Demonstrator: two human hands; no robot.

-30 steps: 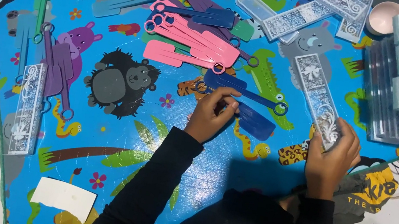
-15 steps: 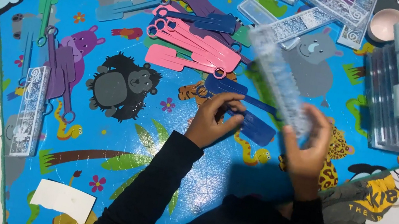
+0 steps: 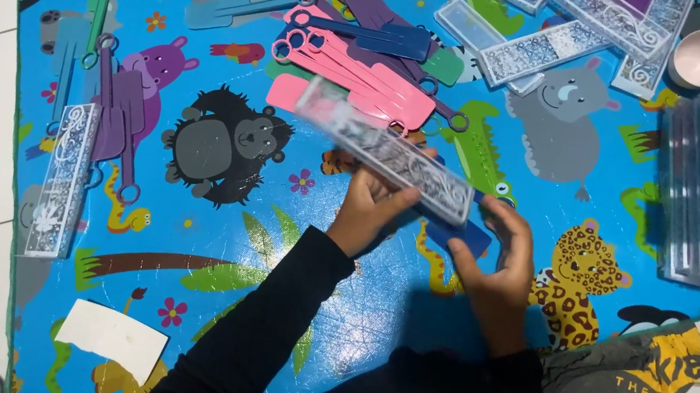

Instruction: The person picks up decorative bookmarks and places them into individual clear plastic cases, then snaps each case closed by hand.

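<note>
Left hand (image 3: 372, 210) grips a long clear patterned sleeve (image 3: 387, 150), lifted level above the mat (image 3: 329, 317). Right hand (image 3: 500, 271) wide open beside a blue strip (image 3: 458, 237), holding nothing.

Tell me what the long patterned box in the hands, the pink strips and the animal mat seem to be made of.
Box: probably clear plastic with a silvery printed pattern; blurred, so unsure.
Pink strips: likely matte, flat plastic with ring ends.
Mat: looks like glossy vinyl or foam; light glints on its printed surface.

Bright blue animal-print mat (image 3: 366, 324), pink paddles (image 3: 360, 83), purple paddles (image 3: 122, 104), silver-patterned clear box (image 3: 387, 150), black sleeves (image 3: 268, 336)
</note>
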